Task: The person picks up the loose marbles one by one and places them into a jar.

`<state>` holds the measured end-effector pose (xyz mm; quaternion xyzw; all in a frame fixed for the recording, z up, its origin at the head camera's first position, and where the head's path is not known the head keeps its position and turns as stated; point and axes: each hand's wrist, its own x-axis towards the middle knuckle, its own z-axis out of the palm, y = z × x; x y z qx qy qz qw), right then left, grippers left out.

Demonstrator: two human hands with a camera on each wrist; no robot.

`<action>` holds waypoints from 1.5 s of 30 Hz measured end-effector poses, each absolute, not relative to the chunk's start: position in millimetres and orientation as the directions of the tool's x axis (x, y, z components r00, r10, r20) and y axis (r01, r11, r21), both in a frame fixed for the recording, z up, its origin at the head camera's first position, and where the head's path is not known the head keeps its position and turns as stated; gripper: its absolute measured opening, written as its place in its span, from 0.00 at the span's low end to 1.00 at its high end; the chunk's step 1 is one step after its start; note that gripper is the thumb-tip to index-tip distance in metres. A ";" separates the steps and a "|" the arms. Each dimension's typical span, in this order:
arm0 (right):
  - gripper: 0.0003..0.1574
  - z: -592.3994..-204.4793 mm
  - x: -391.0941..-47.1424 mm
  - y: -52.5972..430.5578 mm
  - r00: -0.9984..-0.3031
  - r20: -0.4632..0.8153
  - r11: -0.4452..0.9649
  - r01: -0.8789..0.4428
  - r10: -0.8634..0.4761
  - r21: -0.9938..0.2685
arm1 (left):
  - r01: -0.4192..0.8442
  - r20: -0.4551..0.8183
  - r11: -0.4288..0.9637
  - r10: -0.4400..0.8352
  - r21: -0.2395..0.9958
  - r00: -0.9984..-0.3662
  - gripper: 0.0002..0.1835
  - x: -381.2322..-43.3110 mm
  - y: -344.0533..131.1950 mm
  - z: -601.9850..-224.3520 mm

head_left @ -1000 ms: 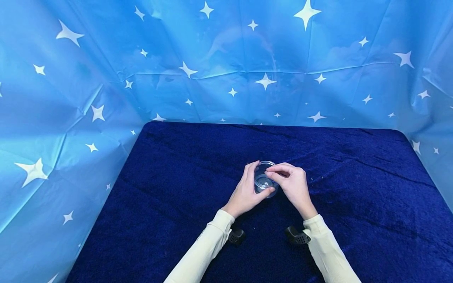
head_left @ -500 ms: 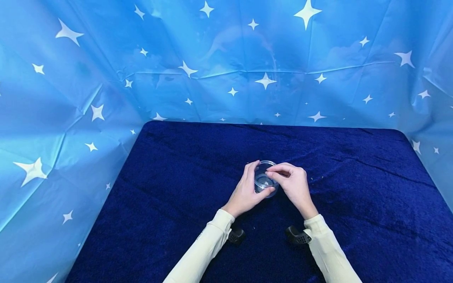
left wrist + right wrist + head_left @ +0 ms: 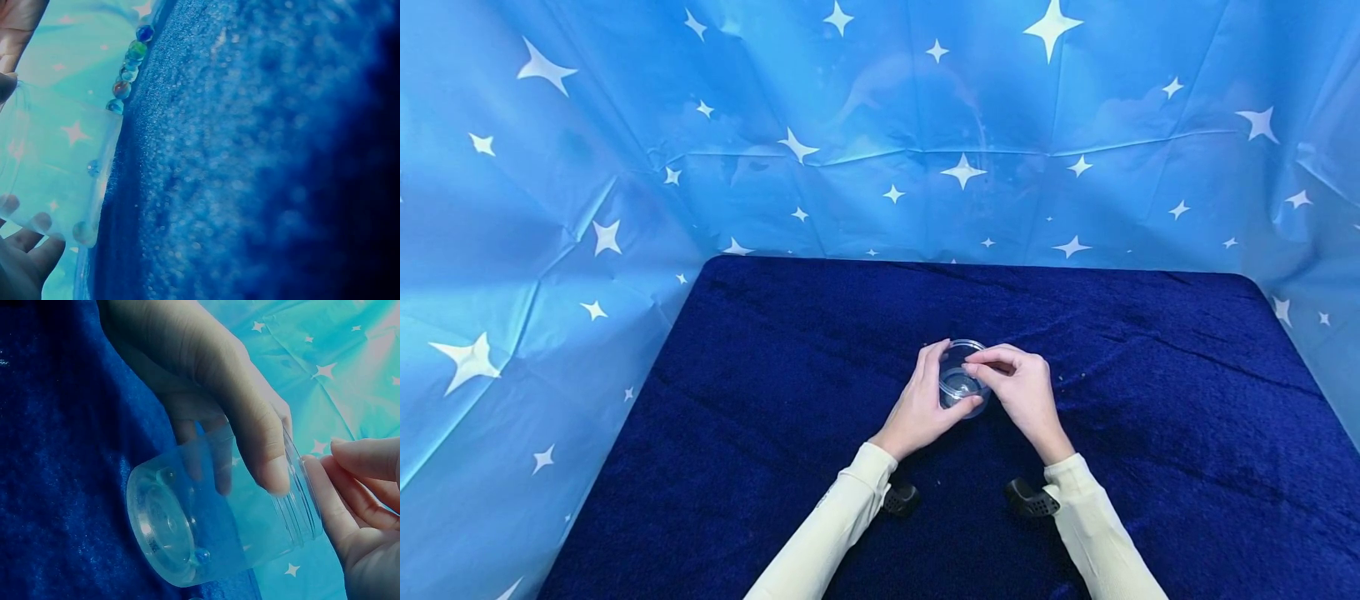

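My left hand (image 3: 917, 408) grips a clear plastic jar (image 3: 957, 395) from the left, fingers on one side and thumb on the other. The jar leans with its threaded mouth upward, and its ridged base (image 3: 159, 528) shows in the right wrist view. My right hand (image 3: 1018, 387) is at the mouth, thumb and index tips close together. Whether something small sits between those tips cannot be seen. Small glassy balls (image 3: 122, 89) form a row in the left wrist view. A bluish ball (image 3: 203, 555) shows at the jar's base, inside or behind it.
Dark blue velvety cloth (image 3: 760, 375) covers the table. Tiny specks (image 3: 1082, 376) lie right of my right hand. A light blue star-patterned curtain (image 3: 880, 125) hangs behind and at both sides. Black devices (image 3: 1032, 498) stick out from both wrists.
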<state>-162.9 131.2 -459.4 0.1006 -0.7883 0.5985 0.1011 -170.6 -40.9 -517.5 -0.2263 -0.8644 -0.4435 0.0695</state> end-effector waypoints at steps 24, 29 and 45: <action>0.05 -460.2 -162.0 131.7 -0.961 0.274 0.247 -0.273 -0.029 -0.930 | 0.459 0.324 0.501 0.336 0.734 -0.885 0.48 -170.5 -41.7 -517.6; 0.05 -459.1 -161.4 131.6 -0.963 0.267 0.242 -0.266 -0.028 -0.933 | 0.462 0.325 0.498 0.339 0.734 -0.883 0.48 -170.6 -42.2 -517.4; 0.06 -461.8 -160.2 137.8 -0.969 0.245 0.228 -0.239 -0.002 -0.944 | 0.453 0.314 0.500 0.339 0.738 -0.887 0.48 -169.8 -42.6 -516.3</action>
